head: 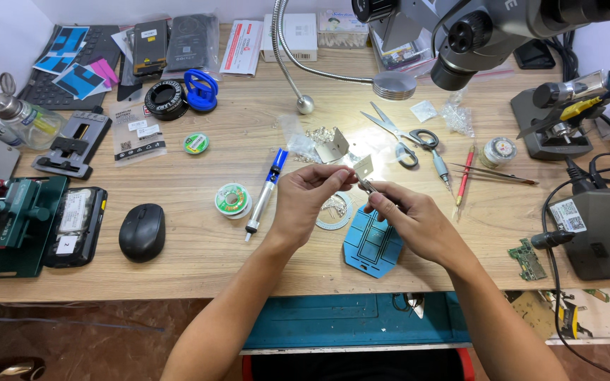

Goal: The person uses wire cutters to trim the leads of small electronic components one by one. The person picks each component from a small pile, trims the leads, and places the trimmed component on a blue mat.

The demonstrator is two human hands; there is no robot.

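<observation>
left hand [305, 197] – grip pinching a small metal plate [363, 166], held above the tabletop [199, 247] middle, toward its front edge | right hand [407, 219] – grip pinching tweezers [367, 186], tip touching the plate | under the hands: blue mat [370, 247], ring of small parts [335, 210] | scissors [398, 132] behind | black mouse [142, 231] toward the front-left

One view only: a head-worn camera, placed above the near edge of the tabletop [199, 247] and facing forward and steeply down. Both forearms enter from the bottom edge and meet near frame centre at close range. The field spans the full tabletop width, back to the wall. A microscope head [474, 28] intrudes at top right, close to the lens
</observation>
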